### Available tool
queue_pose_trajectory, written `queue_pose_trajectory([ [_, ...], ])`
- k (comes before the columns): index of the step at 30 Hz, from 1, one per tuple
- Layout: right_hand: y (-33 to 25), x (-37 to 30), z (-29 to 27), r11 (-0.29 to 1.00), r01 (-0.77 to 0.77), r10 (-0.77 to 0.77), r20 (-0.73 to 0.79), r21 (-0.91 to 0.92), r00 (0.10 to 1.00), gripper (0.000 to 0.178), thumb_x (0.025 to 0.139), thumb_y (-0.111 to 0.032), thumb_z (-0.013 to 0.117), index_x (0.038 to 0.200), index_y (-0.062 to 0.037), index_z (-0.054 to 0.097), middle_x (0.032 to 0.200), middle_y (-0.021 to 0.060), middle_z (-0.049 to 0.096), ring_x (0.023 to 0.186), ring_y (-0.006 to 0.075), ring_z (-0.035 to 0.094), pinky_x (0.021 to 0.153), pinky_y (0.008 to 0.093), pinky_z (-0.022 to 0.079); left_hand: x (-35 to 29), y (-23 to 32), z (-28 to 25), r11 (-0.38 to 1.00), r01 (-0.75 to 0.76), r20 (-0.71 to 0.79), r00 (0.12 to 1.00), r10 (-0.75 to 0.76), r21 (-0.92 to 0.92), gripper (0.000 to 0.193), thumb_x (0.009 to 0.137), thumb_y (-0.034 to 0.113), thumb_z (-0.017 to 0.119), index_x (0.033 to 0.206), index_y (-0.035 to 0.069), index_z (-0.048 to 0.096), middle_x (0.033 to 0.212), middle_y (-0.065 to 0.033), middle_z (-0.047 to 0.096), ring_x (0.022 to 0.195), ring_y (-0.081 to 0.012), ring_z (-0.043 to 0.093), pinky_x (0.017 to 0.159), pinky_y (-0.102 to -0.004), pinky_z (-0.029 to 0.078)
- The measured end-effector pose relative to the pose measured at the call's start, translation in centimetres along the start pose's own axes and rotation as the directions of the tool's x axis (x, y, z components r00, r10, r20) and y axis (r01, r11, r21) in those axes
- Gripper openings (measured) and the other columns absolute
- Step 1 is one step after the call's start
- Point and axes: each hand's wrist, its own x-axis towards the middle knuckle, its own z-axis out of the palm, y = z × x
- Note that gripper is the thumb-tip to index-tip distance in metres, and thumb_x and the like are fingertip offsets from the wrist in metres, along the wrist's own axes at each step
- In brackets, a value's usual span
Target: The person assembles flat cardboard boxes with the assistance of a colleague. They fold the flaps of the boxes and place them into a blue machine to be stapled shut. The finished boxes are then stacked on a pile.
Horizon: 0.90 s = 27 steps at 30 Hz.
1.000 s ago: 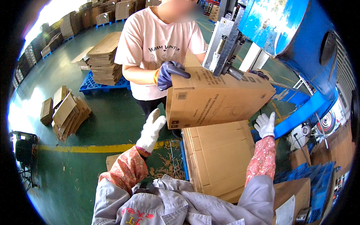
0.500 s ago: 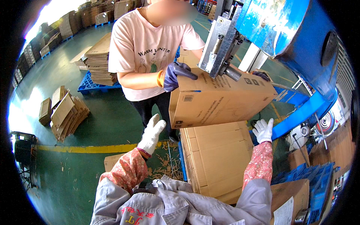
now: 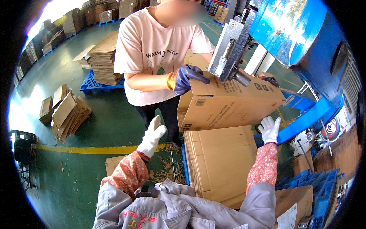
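Note:
My left hand (image 3: 152, 136), in a white knit glove, is raised in the air left of the carton, fingers extended and holding nothing. My right hand (image 3: 270, 129), gloved the same way, has its fingers spread just below the carton's right end; whether it touches the cardboard I cannot tell. A brown cardboard carton (image 3: 228, 114) is tilted under the metal head (image 3: 227, 53) of a blue machine. Across from me, a co-worker grips its upper left edge with a dark blue gloved hand (image 3: 188, 79); their other glove (image 3: 270, 81) shows at its far right.
Below the carton lies a stack of flat cardboard (image 3: 225, 160). The machine's blue arm (image 3: 305, 118) extends along the right. Cardboard scraps (image 3: 167, 168) litter the green floor. Further left are a leaning pile of cardboard (image 3: 70, 114) and a loaded blue pallet (image 3: 89, 83).
The carton and the co-worker's near glove have shifted a little to the right. My left hand has moved slightly left, and my right hand slightly up toward the carton.

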Motion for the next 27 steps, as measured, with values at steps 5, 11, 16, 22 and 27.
queue_pose_trajectory([
  [5, -0.2, 0.5, -0.1, 0.997, 0.038, -0.039, -0.013, -0.068, 0.999, 0.114, 0.086, -0.086, 0.042, 0.159, -0.0011, 0.021, 0.165, 0.0241, 0.021, 0.153, 0.0393, 0.018, 0.121, 0.0575, 0.012, 0.8, -1.2, -1.5, 0.999, 0.004, 0.010, 1.000, -0.004, -0.043, 0.099, 0.088, 0.054, 0.071, 0.159, 0.003, 0.024, 0.164, -0.0185, 0.026, 0.151, -0.0312, 0.027, 0.121, -0.0421, 0.024],
  [11, -0.3, 0.0, 0.8, 0.995, 0.068, -0.069, -0.015, -0.069, 0.997, 0.110, 0.087, -0.083, 0.046, 0.159, -0.0025, 0.025, 0.165, 0.0224, 0.023, 0.153, 0.0384, 0.020, 0.121, 0.0577, 0.014, 1.6, -0.8, -3.1, 0.999, -0.004, 0.047, 0.999, 0.006, -0.043, 0.103, 0.087, 0.058, 0.070, 0.160, 0.005, 0.021, 0.165, -0.0176, 0.024, 0.151, -0.0330, 0.026, 0.120, -0.0449, 0.024],
  [16, 0.8, 0.0, 2.7, 0.991, 0.084, -0.071, 0.124, -0.103, 0.990, 0.104, 0.090, -0.080, 0.044, 0.159, -0.0048, 0.025, 0.165, 0.0216, 0.023, 0.153, 0.0380, 0.020, 0.121, 0.0576, 0.013, 4.1, -2.0, -6.0, 0.991, -0.017, 0.010, 1.000, 0.019, -0.136, 0.109, 0.083, 0.066, 0.070, 0.161, 0.007, 0.021, 0.164, -0.0145, 0.028, 0.150, -0.0295, 0.027, 0.120, -0.0462, 0.023],
  [22, 5.2, 0.7, 7.3, 0.990, 0.075, -0.037, 0.297, -0.117, 0.954, 0.089, 0.094, -0.071, 0.047, 0.158, -0.0119, 0.029, 0.162, 0.0111, 0.031, 0.149, 0.0313, 0.027, 0.118, 0.0562, 0.018, 6.7, -3.4, -9.8, 0.947, -0.023, 0.005, 1.000, 0.026, -0.321, 0.085, 0.090, 0.060, 0.066, 0.152, 0.010, 0.036, 0.149, -0.0093, 0.046, 0.134, -0.0234, 0.046, 0.105, -0.0472, 0.044],
  [27, 9.9, 0.7, 11.1, 0.990, 0.117, -0.085, 0.340, -0.074, 0.936, 0.074, 0.092, -0.049, 0.068, 0.152, -0.0159, 0.041, 0.153, 0.0038, 0.045, 0.140, 0.0244, 0.042, 0.112, 0.0538, 0.032, 4.4, 0.8, -11.0, 0.833, -0.020, -0.026, 1.000, 0.007, -0.553, 0.054, 0.102, 0.042, 0.055, 0.141, 0.006, 0.046, 0.134, -0.0103, 0.057, 0.117, -0.0224, 0.061, 0.095, -0.0384, 0.055],
])
